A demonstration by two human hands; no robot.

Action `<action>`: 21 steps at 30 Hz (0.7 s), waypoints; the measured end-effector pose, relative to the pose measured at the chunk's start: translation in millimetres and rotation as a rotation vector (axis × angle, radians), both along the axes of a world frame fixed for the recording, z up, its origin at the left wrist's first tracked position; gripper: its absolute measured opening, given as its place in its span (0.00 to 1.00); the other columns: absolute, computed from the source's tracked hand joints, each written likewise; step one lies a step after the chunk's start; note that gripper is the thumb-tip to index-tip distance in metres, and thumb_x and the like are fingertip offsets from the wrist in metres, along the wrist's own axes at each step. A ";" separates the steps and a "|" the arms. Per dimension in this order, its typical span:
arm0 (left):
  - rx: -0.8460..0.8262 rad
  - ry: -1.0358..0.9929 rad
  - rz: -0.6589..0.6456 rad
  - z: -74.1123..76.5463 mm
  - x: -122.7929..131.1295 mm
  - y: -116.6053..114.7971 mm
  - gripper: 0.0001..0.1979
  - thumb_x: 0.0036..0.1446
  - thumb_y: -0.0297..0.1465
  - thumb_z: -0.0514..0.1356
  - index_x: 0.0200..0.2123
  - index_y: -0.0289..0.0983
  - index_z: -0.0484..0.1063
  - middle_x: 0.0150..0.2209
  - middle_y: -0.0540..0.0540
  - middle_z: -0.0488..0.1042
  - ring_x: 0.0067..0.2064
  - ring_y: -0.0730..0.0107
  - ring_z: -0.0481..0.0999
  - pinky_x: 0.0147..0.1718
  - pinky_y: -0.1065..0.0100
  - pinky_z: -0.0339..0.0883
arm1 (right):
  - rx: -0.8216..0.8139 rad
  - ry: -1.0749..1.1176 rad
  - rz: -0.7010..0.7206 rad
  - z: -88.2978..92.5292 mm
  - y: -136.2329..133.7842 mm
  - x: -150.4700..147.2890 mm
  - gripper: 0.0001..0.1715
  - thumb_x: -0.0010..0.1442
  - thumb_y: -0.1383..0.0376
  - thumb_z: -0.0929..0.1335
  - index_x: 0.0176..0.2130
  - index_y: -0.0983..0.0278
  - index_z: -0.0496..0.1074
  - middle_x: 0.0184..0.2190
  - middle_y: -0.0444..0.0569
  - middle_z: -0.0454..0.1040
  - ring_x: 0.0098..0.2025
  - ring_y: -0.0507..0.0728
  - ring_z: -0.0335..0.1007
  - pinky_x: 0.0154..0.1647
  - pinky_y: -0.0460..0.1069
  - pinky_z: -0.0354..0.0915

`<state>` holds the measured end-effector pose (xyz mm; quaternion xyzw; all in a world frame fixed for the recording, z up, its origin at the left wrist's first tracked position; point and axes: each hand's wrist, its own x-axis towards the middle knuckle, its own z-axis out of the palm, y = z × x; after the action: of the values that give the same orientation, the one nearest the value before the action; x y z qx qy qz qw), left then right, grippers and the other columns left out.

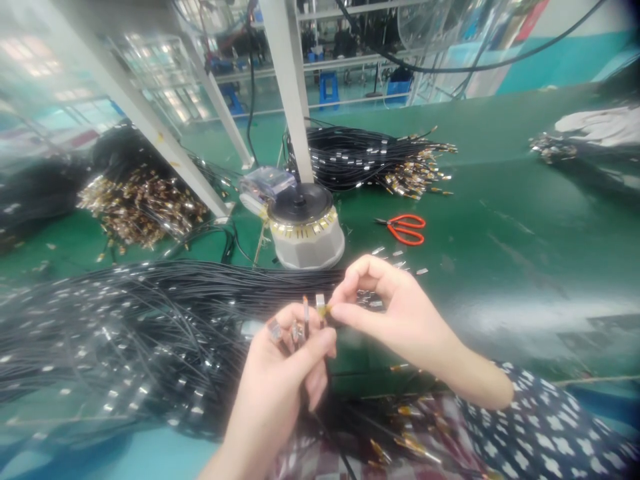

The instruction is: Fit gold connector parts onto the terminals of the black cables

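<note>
My left hand (287, 373) is closed around several black cables, their metal connector ends (295, 331) poking up between the fingers. One silver connector (321, 303) stands above the left thumb. Beside it, my right hand (395, 300) pinches a small yellow piece of tape (327, 309) against the connector's lower part; the fingertips partly hide it. Just beyond the hands stands a white round tape dispenser (307, 243) with a black top and short yellow strips around its rim. Small loose metal pieces (370, 300) lie on the green table behind the right hand.
Red-handled scissors (407, 230) lie right of the dispenser. A long bundle of black cables (150, 313) covers the left side. More cable bundles (360, 160) lie at the back and far left (145, 207). White metal posts (287, 80) rise from the table. Cable ends (410, 440) rest on the lap.
</note>
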<state>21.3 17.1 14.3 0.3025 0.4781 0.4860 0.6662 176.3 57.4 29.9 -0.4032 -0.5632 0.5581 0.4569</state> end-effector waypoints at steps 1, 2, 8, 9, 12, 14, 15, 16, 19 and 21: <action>-0.006 0.001 0.017 -0.5 0.1 -0.2 0.11 0.49 0.30 0.70 0.28 0.36 0.68 0.18 0.54 0.71 0.10 0.84 0.58 0.08 0.80 0.56 | -0.010 0.004 -0.009 0.3 -0.4 -0.4 0.13 0.51 0.75 0.72 0.30 0.64 0.64 0.27 0.42 0.76 0.31 0.50 0.71 0.37 0.45 0.68; -0.007 0.000 0.037 -0.9 0.2 -0.6 0.11 0.48 0.30 0.70 0.27 0.35 0.69 0.18 0.53 0.71 0.10 0.84 0.58 0.07 0.79 0.56 | -0.024 0.010 -0.021 0.6 -0.8 -0.9 0.14 0.51 0.74 0.73 0.29 0.64 0.64 0.27 0.42 0.76 0.31 0.50 0.71 0.36 0.45 0.68; 0.026 -0.013 0.066 -0.5 2.0 -2.3 0.09 0.51 0.30 0.68 0.26 0.33 0.72 0.23 0.49 0.75 0.13 0.83 0.61 0.10 0.78 0.56 | -0.150 0.064 -0.063 1.4 -1.4 -4.9 0.18 0.48 0.73 0.75 0.31 0.62 0.63 0.24 0.41 0.79 0.27 0.51 0.74 0.32 0.46 0.68; 0.022 -0.013 0.061 -0.2 2.2 -2.3 0.09 0.51 0.31 0.68 0.26 0.33 0.72 0.23 0.48 0.75 0.13 0.84 0.60 0.11 0.79 0.55 | -0.173 0.080 -0.053 0.6 -1.0 -5.3 0.18 0.49 0.73 0.75 0.31 0.62 0.62 0.24 0.40 0.78 0.26 0.51 0.74 0.32 0.46 0.67; 0.020 -0.006 0.035 0.1 2.1 -2.0 0.09 0.53 0.31 0.67 0.27 0.32 0.72 0.23 0.48 0.76 0.14 0.86 0.58 0.13 0.79 0.51 | -0.221 0.158 -0.007 -3.0 1.1 -6.0 0.18 0.50 0.71 0.74 0.32 0.61 0.61 0.23 0.41 0.78 0.26 0.51 0.74 0.31 0.47 0.67; 0.032 0.004 0.010 -0.5 1.7 -1.6 0.10 0.54 0.32 0.66 0.27 0.32 0.72 0.23 0.48 0.75 0.14 0.87 0.58 0.14 0.79 0.48 | -0.218 0.206 0.013 -5.6 2.2 -6.8 0.19 0.49 0.70 0.75 0.31 0.61 0.60 0.24 0.40 0.78 0.26 0.51 0.74 0.31 0.47 0.68; 0.035 0.006 -0.001 -0.9 1.5 -1.3 0.10 0.54 0.32 0.66 0.27 0.32 0.71 0.23 0.48 0.75 0.14 0.87 0.57 0.14 0.79 0.47 | -0.206 0.223 0.013 -6.6 2.3 -7.4 0.19 0.49 0.70 0.75 0.31 0.61 0.60 0.24 0.40 0.77 0.26 0.51 0.74 0.31 0.47 0.68; 0.030 0.004 -0.006 -1.3 1.3 -1.1 0.10 0.54 0.32 0.66 0.28 0.33 0.71 0.23 0.49 0.75 0.14 0.88 0.55 0.14 0.79 0.45 | -0.190 0.233 0.004 -7.3 1.9 -8.1 0.20 0.49 0.70 0.75 0.31 0.61 0.59 0.24 0.40 0.77 0.26 0.51 0.73 0.31 0.47 0.68; -0.018 -0.004 0.020 -2.0 1.3 -0.6 0.10 0.51 0.31 0.69 0.31 0.35 0.71 0.21 0.55 0.70 0.14 0.90 0.50 0.14 0.80 0.41 | -0.119 0.201 -0.063 -7.0 -2.1 -10.5 0.20 0.49 0.72 0.74 0.29 0.61 0.59 0.24 0.39 0.76 0.27 0.50 0.72 0.31 0.47 0.68; -0.033 0.008 0.042 -1.8 1.1 -1.0 0.12 0.48 0.31 0.71 0.30 0.35 0.71 0.20 0.55 0.69 0.14 0.90 0.49 0.14 0.80 0.41 | -0.054 0.144 -0.116 -4.8 -6.0 -10.8 0.19 0.49 0.74 0.73 0.29 0.61 0.59 0.25 0.40 0.75 0.28 0.50 0.71 0.33 0.47 0.68</action>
<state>22.4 16.1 12.5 0.2833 0.4949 0.4908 0.6587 165.5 51.3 25.1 -0.4058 -0.4894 0.5732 0.5169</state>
